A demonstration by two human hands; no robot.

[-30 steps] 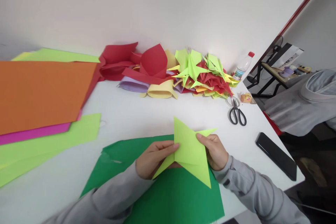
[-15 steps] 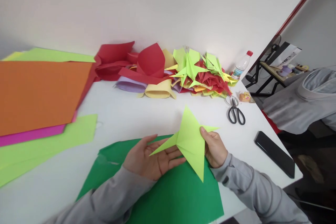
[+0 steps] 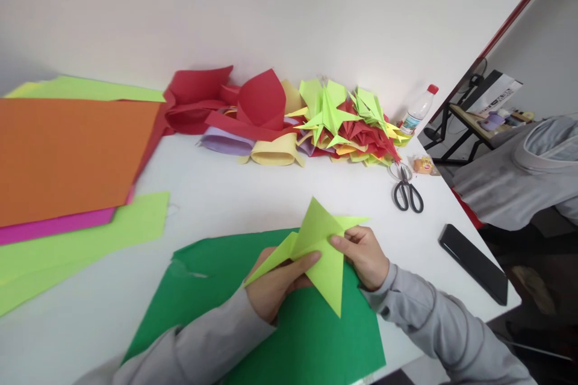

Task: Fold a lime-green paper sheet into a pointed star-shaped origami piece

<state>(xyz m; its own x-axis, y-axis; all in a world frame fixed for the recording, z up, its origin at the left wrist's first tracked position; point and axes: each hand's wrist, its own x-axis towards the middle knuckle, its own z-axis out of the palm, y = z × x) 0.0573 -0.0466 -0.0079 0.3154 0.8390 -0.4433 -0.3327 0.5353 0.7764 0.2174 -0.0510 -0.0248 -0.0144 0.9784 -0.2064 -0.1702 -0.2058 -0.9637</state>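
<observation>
A lime-green folded paper star with pointed arms is between my two hands, above a dark green sheet on the white table. My left hand is closed on its lower left, thumb pressed flat on the front and the other fingers behind, mostly hidden. On the right side, my right hand pinches the star near the base of its right arm, thumb in front. One long point sticks out to the left over my left hand, and another hangs down between the hands.
Colored sheets, an orange one on top, lie at left. Rolled red paper and a pile of folded stars line the wall. Scissors, a black phone and a bottle are at right. A person in grey is beyond.
My left hand, open under the star before, has turned over and closed on it with the thumb on top. The star has tilted and shifted slightly left; my right hand's grip has moved inward.
</observation>
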